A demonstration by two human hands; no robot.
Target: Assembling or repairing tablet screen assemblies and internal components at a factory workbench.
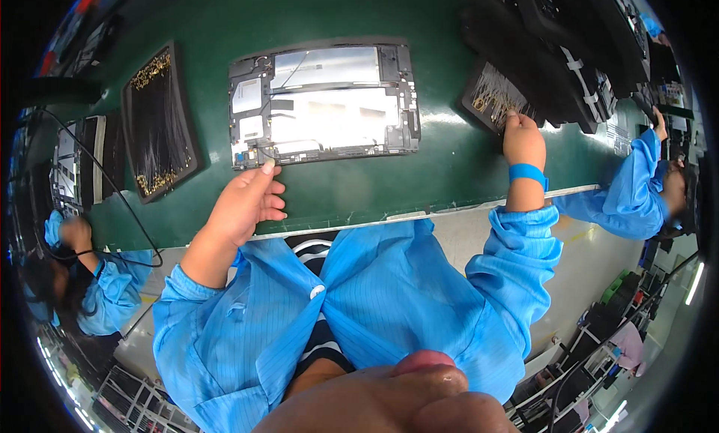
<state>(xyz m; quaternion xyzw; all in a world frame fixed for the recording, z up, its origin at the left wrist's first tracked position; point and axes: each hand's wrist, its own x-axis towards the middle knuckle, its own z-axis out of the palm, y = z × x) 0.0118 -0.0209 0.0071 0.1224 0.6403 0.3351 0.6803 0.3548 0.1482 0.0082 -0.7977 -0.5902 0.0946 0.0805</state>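
Observation:
An opened flat electronic device (333, 107), with silver panels and dark circuit parts exposed, lies on the green table. A thin black cable (305, 58) runs slantwise over its left half. At the device's lower left edge, my left hand (247, 202) has thumb and index finger pinched at what looks like the cable's lower end; the other fingers are loosely curled. My right hand (523, 139), with a blue wrist strap, pinches the near end of the thin cables in a dark foam tray (470, 96). Exactly how many cables it grips is hidden.
Another dark foam tray (180, 180) of thin black cables with gold ends lies left of the device. Black stacked holders (550, 58) crowd the right side. Co-workers in blue sit at left (112, 287) and right (625, 189). A black cord (101, 167) hangs at left.

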